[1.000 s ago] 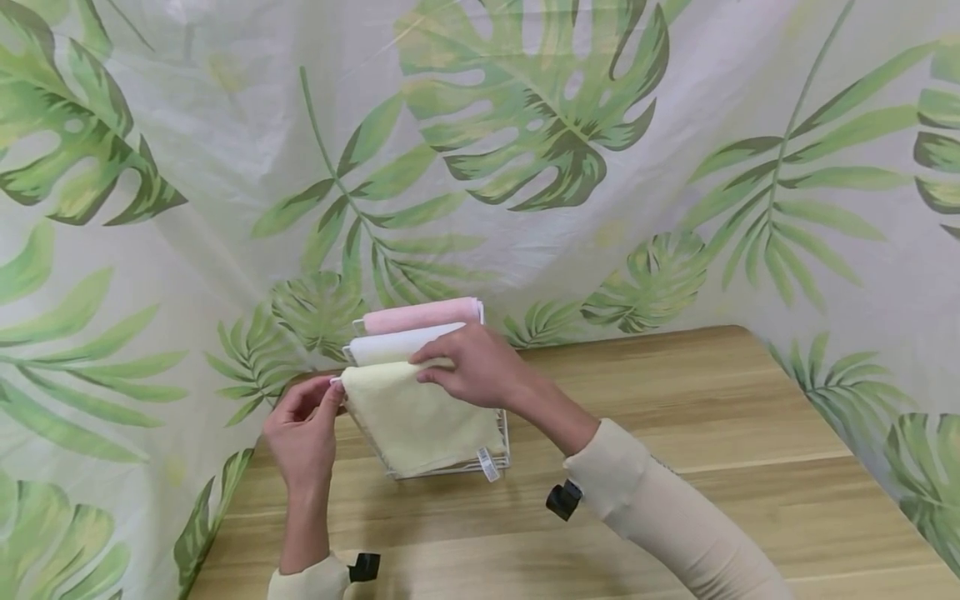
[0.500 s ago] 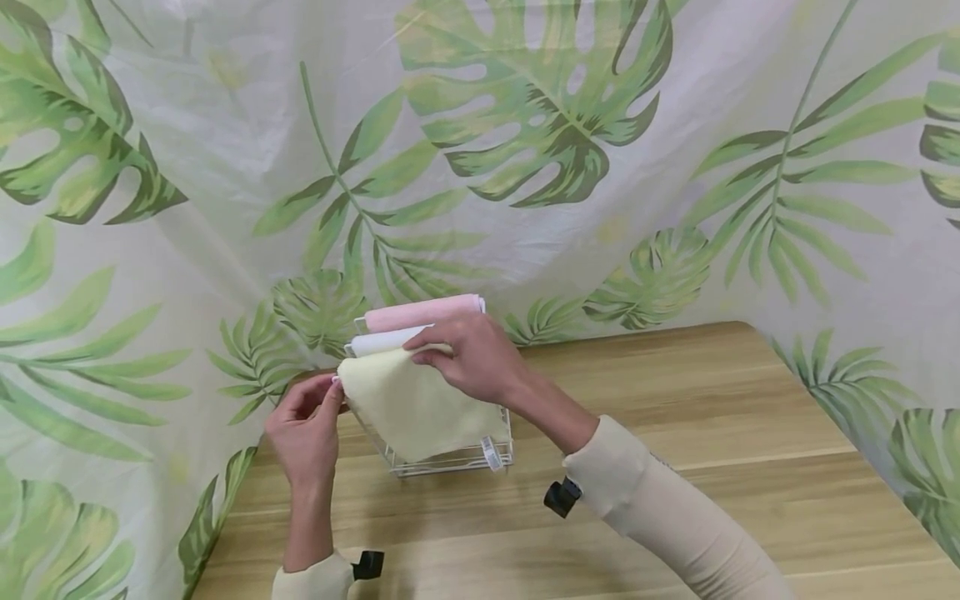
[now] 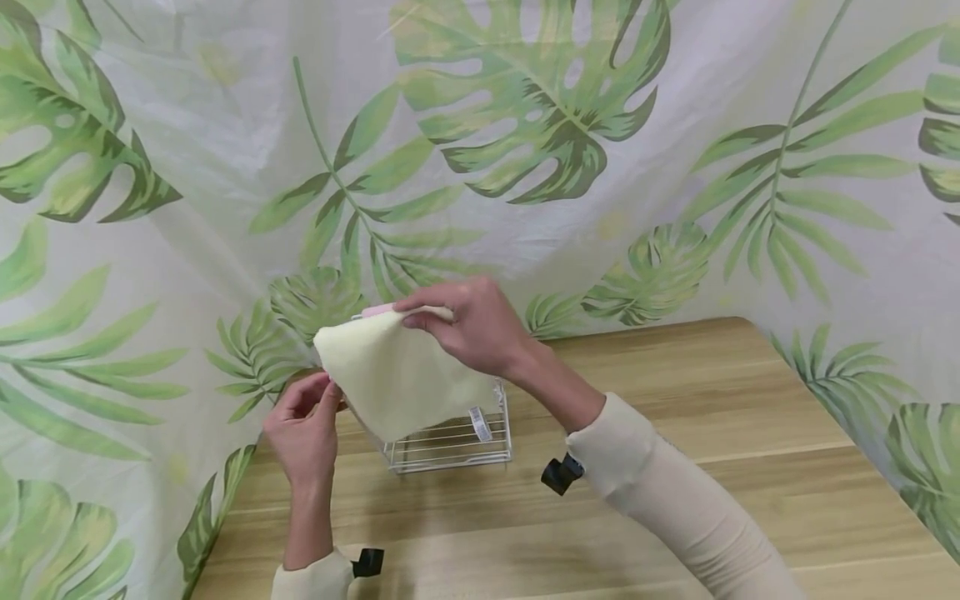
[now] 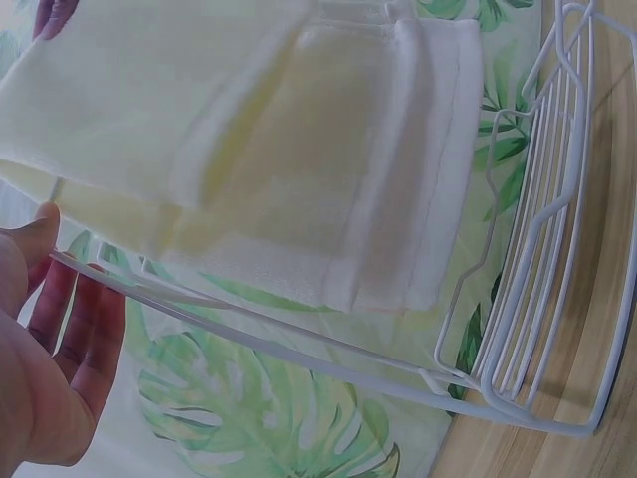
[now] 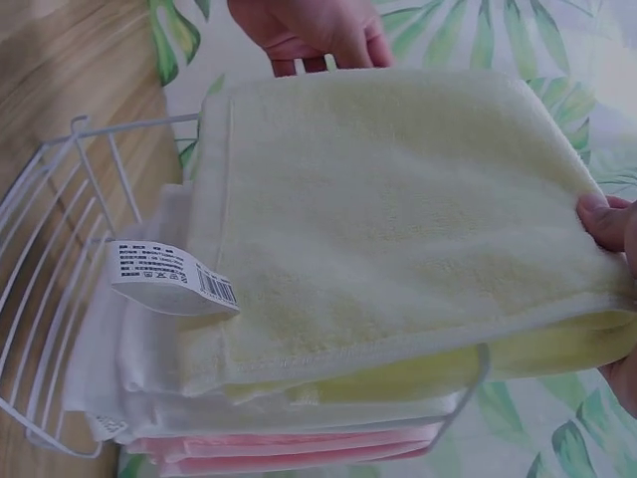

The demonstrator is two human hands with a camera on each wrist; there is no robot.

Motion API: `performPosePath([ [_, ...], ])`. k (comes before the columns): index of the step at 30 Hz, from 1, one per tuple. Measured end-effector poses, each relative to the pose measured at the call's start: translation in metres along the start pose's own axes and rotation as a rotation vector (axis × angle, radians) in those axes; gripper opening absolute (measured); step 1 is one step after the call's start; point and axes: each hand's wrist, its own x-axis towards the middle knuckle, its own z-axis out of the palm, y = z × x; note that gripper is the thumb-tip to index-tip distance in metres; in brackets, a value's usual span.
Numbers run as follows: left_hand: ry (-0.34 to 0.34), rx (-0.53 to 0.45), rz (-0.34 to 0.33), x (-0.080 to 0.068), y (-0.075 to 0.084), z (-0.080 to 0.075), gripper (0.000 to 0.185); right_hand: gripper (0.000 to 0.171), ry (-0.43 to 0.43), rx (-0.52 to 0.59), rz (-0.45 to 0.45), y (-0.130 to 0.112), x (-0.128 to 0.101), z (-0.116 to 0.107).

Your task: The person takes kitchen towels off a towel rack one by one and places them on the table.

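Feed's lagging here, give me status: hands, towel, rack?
Right hand pinches yellow towel at its top edge, lifted partway off white wire rack. Left hand holds the rack's corner. White towel and pink towel hang behind.

You get soft, even daylight in the head view, with the leaf-print curtain (image 3: 525, 125) glowing palely as if lit from behind and only faint shadows under the arms on the wooden table (image 3: 712, 417). Your left wrist view is the weakest: the yellow towel (image 4: 259, 139) is washed out and hazy, close things are soft, and the white wire rack (image 4: 537, 249) bows at the right edge. Your right wrist view is dimmer but sharper, showing the towel's weave and its label (image 5: 169, 277), though the print is too small to read.
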Motion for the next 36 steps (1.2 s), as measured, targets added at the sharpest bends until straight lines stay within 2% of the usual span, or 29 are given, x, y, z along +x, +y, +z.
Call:
performPosePath([
  [9, -0.014, 0.008, -0.003, 0.000, 0.001, -0.001, 0.020, 0.014, 0.068, 0.060, -0.025, -0.008, 0.013, -0.018],
  [22, -0.022, 0.004, -0.004, 0.000, 0.001, -0.001, 0.027, 0.013, 0.134, 0.106, -0.056, -0.015, 0.021, -0.043],
  [28, -0.023, 0.025, 0.025, 0.001, -0.001, -0.001, 0.025, 0.012, 0.164, 0.105, -0.055, -0.014, 0.020, -0.054],
  [36, -0.014, 0.053, 0.031, 0.002, -0.004, -0.001, 0.023, 0.014, 0.172, 0.096, -0.009, -0.011, 0.011, -0.072],
])
